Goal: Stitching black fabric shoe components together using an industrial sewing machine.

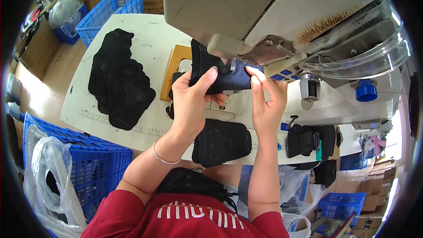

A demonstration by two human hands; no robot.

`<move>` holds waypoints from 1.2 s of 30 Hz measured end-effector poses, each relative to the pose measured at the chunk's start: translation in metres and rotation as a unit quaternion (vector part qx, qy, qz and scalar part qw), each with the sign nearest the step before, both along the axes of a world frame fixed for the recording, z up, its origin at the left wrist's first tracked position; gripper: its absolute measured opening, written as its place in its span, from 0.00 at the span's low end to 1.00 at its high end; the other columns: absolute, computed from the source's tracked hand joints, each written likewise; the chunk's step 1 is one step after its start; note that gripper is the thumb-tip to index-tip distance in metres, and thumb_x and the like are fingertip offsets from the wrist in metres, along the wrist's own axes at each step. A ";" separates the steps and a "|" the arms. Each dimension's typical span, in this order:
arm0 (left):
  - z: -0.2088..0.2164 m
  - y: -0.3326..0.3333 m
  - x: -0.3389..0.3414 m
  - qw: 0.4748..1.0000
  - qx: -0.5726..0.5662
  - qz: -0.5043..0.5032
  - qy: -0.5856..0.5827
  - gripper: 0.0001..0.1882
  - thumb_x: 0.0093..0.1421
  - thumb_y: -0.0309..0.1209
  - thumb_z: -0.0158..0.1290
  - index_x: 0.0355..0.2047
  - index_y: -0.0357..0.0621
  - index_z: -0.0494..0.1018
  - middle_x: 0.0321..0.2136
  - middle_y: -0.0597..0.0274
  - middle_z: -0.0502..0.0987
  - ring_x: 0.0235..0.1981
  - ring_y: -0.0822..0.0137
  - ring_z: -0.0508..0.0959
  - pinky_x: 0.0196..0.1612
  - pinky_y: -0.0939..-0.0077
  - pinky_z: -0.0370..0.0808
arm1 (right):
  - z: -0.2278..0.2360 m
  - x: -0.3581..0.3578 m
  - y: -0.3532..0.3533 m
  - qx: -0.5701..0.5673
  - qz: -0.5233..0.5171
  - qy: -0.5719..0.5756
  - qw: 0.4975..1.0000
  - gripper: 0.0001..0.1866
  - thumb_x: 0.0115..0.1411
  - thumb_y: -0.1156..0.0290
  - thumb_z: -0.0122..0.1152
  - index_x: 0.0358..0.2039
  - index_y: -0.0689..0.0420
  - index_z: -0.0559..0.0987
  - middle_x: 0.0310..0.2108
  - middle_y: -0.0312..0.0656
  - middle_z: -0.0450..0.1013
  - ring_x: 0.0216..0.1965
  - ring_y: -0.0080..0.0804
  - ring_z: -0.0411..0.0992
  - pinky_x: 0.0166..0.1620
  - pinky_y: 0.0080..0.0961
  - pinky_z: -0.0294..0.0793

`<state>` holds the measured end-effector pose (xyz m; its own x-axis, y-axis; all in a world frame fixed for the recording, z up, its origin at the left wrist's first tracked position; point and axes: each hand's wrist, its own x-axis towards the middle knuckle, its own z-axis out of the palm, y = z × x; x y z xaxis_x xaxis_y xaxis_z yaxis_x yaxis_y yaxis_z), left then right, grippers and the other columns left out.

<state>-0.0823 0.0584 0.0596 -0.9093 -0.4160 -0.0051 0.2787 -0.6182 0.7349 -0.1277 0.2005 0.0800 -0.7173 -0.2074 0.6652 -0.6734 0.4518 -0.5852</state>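
A sewing machine (211, 4) stands over the white table, and a black and dark-blue fabric piece (233, 81) lies beneath its needle area. My left hand (190, 97) grips the black left part, thumb on top and fingers curled underneath. On the opposite side, my right hand (269, 97) pinches the dark-blue edge between thumb and fingertips. The underside of the fabric is hidden. Nearer to me, a small stack of black fabric pieces (222, 143) with pale dotted outlines rests at the table's front edge. To the left lies a larger pile of black fabric pieces (116, 79).
The white table (154, 31) has a printed ruler scale along its front. Blue plastic crates (99, 167) stand at the near left and far left (110, 11). A dark phone-like object (299, 144) lies right of my right forearm. Plastic bags (53, 167) hang over the left crate.
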 end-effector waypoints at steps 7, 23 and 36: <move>0.004 0.002 0.000 1.000 0.019 -0.003 -0.004 0.11 0.60 0.31 0.56 0.31 0.32 0.72 0.23 0.57 0.76 0.16 0.68 0.75 0.20 0.76 0.75 | 0.000 -0.002 0.000 -0.004 0.000 -0.001 1.000 0.11 0.62 0.67 0.55 0.41 0.53 0.82 0.25 0.31 0.69 0.30 0.25 0.56 0.38 0.21 0.58; -0.001 -0.063 0.053 0.970 -0.192 -0.099 -0.113 0.12 0.53 0.23 0.59 0.37 0.32 0.73 0.22 0.63 0.75 0.17 0.78 0.72 0.18 0.86 0.68 | -0.048 0.061 -0.011 -0.159 0.016 -0.064 0.985 0.18 0.55 0.76 0.61 0.48 0.62 0.73 0.42 0.43 0.69 0.42 0.34 0.66 0.47 0.27 0.66; -0.038 -0.035 0.092 0.986 0.000 -0.148 -0.075 0.07 0.58 0.27 0.58 0.34 0.35 0.77 0.30 0.63 0.80 0.30 0.77 0.77 0.34 0.83 0.75 | -0.054 0.083 -0.030 -0.375 0.140 -0.434 0.807 0.15 0.65 0.64 0.54 0.30 0.63 0.79 0.28 0.38 0.76 0.28 0.21 0.72 0.33 0.18 0.71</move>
<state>0.0098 0.0235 0.0213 -0.9799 -0.1335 -0.1482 -0.0247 -0.6561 0.7543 -0.0451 0.1705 0.0258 -0.9757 -0.2136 -0.0486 0.1223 -0.3471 -0.9298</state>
